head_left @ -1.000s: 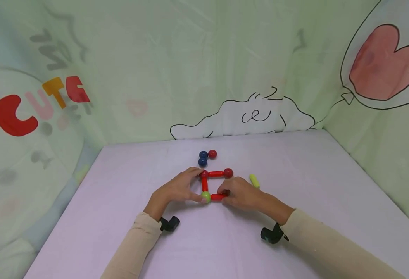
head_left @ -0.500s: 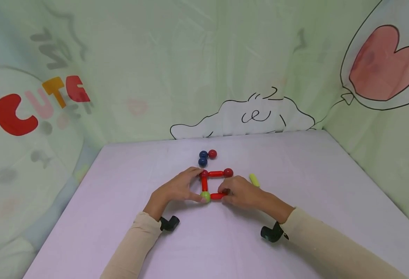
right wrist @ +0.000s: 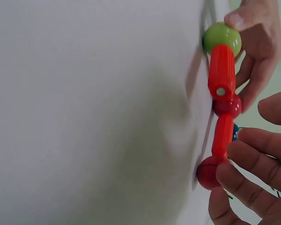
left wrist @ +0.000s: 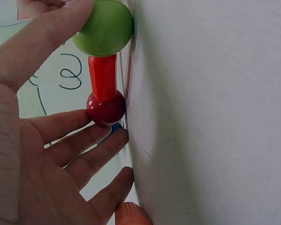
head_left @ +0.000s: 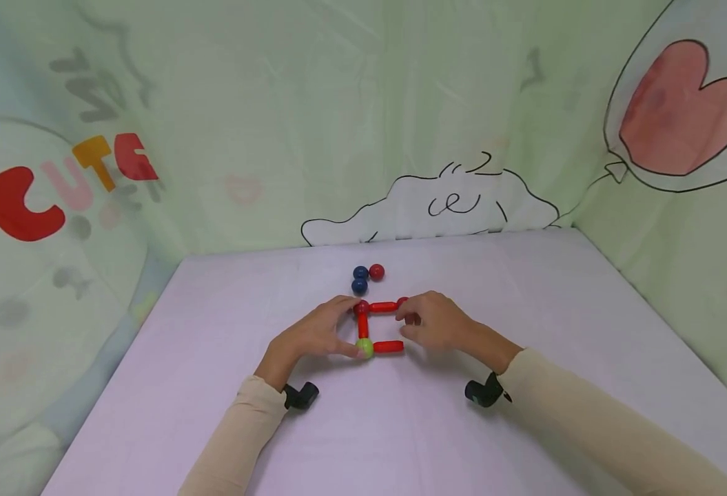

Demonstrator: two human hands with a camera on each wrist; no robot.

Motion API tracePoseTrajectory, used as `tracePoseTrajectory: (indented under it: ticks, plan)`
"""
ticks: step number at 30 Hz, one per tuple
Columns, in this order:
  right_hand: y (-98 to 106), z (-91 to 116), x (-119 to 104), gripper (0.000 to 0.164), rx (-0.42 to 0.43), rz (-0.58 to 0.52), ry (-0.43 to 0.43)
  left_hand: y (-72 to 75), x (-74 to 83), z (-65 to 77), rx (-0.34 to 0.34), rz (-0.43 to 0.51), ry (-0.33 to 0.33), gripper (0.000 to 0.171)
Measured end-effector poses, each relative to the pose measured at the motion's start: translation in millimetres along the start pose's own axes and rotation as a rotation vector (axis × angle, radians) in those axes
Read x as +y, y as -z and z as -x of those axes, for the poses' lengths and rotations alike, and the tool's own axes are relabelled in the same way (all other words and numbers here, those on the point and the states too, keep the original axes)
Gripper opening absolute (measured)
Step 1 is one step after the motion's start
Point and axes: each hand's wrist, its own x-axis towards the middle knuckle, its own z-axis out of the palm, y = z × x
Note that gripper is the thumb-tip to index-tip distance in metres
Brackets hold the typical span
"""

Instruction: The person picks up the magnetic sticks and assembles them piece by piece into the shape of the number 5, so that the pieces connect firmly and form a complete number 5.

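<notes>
On the worktop (head_left: 499,275), the left hand (head_left: 315,329) braces with fingers extended, and the right hand (head_left: 439,322) hangs with fingers loosely parted, pinching nothing. Between them lies a three-sided frame (head_left: 363,326); its near red rod (head_left: 389,346) ends bare. To keep the joints true, a light, even press seems best: thumb on the green ball (head_left: 365,346), fingertips against the corner red ball (head_left: 362,308), and no nudge to the end red ball (right wrist: 207,173) (whether the right fingers touch it, I cannot tell).

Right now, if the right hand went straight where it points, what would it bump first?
Probably the red ball right of the far red stick; the right hand may already touch it, depth unclear.
</notes>
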Motion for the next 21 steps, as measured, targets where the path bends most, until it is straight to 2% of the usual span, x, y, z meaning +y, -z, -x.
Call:
tracePoseTrajectory:
  ticks: [8, 15, 21]
  plan:
    - [5.4, -19.3, 7.8, 0.017, 0.038, 0.014, -0.049, -0.1, -0.4, 0.1, 0.004, -0.011, -0.009, 0.098]
    - [4.4, -42.9, 11.7, 0.021, 0.054, 0.022, -0.118, 0.6, -1.0, 0.4, 0.003, -0.013, -0.015, 0.098]
    - [-0.7, -58.6, 15.0, 0.026, 0.031, 0.037, -0.147, 1.2, -2.9, 0.4, -0.001, -0.016, -0.018, 0.099]
